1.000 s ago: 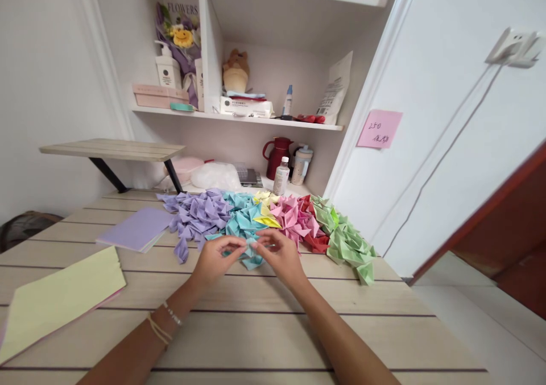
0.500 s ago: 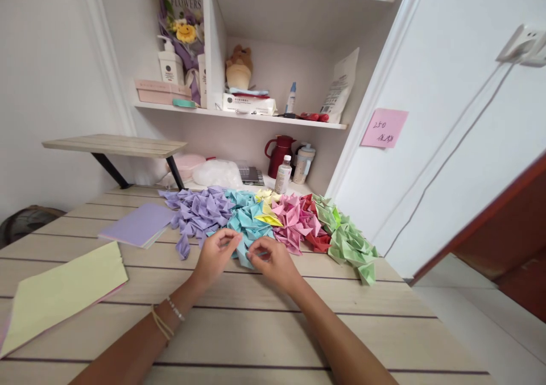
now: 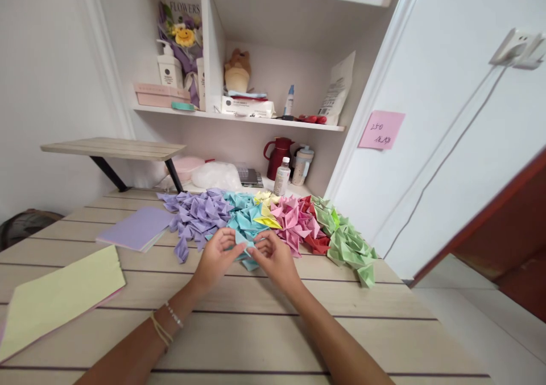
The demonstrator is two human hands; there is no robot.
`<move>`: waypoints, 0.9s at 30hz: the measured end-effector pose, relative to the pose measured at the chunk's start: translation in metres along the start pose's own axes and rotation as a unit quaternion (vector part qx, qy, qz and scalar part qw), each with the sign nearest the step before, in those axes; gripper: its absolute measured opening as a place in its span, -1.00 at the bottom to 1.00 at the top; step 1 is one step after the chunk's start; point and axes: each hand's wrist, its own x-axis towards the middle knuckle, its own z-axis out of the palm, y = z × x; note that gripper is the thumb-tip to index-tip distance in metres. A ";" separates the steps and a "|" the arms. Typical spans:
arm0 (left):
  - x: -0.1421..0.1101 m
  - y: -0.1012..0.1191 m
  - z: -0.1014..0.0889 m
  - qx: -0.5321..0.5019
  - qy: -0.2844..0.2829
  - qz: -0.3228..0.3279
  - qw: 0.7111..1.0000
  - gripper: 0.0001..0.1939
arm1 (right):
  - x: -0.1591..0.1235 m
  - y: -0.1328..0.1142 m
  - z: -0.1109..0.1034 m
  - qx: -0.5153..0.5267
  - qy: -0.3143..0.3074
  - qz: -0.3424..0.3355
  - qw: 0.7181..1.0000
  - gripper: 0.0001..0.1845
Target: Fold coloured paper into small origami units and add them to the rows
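Between my two hands is a light blue folded paper piece (image 3: 244, 240), held just in front of the blue pile. My left hand (image 3: 219, 255) pinches its left side with thumb and fingers. Its right side is pinched by my right hand (image 3: 273, 256). Part of the piece is covered by my fingertips. Directly behind lie heaped folded papers: a purple pile (image 3: 200, 213), a blue pile (image 3: 246, 211), some yellow pieces (image 3: 268, 217), a pink pile (image 3: 293, 217), red pieces (image 3: 318, 244) and a green pile (image 3: 350, 243).
Purple paper sheets (image 3: 135, 227) and yellow-green sheets (image 3: 63, 297) lie on the left of the wooden table (image 3: 264, 339). A small raised stand (image 3: 115, 148) is at the back left. Behind the piles stand a bottle (image 3: 282, 178), a red jug (image 3: 278, 156) and a tumbler (image 3: 302, 165).
My fingers have shifted on the blue paper. It now shows tilted up between both thumbs, where before it pointed down towards the table. The piles look unchanged.
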 end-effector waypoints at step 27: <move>-0.028 -0.008 0.011 0.228 -0.282 0.091 0.928 -0.84 | 0.002 -0.011 -0.014 -0.342 0.035 -0.244 0.907 -0.60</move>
